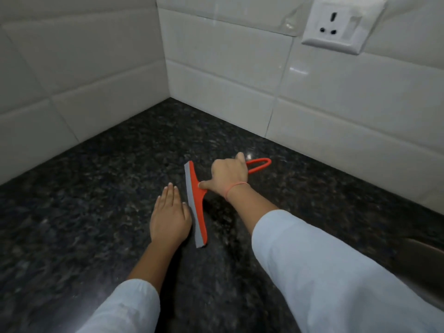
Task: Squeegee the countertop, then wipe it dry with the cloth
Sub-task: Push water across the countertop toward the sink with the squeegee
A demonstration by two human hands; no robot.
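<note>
Lying blade-down near the counter's corner: orange squeegee (197,205), grey rubber edge facing left. Right hand (228,174) grips its handle, thumb pressed at the neck, apparently to steer a stroke. Left hand (169,217) rests flat, fingers straight, just beside the blade. Countertop (96,188): dark speckled stone. White wall tiles (228,68); socket (341,24) above. No cloth visible.

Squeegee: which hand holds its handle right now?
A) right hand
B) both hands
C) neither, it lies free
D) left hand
A: the right hand is curled round the handle of the squeegee, while the left hand lies flat on the countertop beside the blade.
</note>
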